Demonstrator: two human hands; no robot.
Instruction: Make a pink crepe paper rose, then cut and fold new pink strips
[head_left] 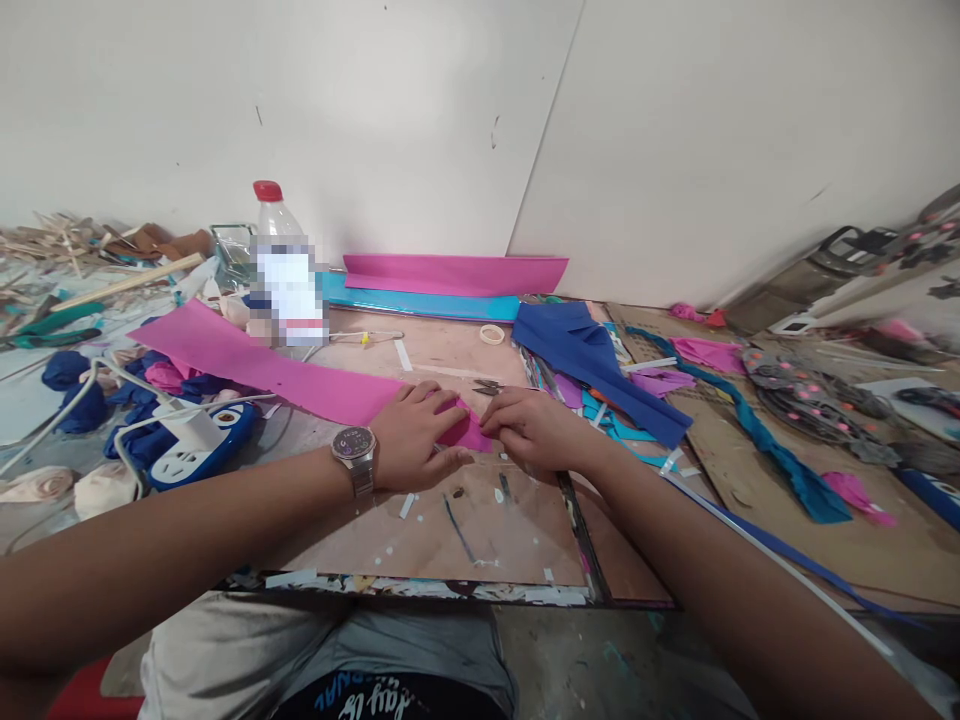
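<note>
A long pink paper strip [300, 385] runs from the left across the work board, its right end under my hands. My left hand [416, 430], with a watch on its wrist, lies flat on the strip with fingers spread. At the strip's right end, my right hand [529, 425] pinches the pink edge between thumb and fingers. Just behind the right hand lies a small pair of scissors [487, 386], partly covered by it. A tape roll [492, 334] rests farther back on the board.
Behind are a pink strip [457, 275], a blue strip [427, 303] and a bottle [281, 215]. Dark blue paper [600, 365] lies right of my hands, beside cardboard [750, 480]. A power strip [202, 445] with cables sits left. The board's front edge [435, 590] is near my lap.
</note>
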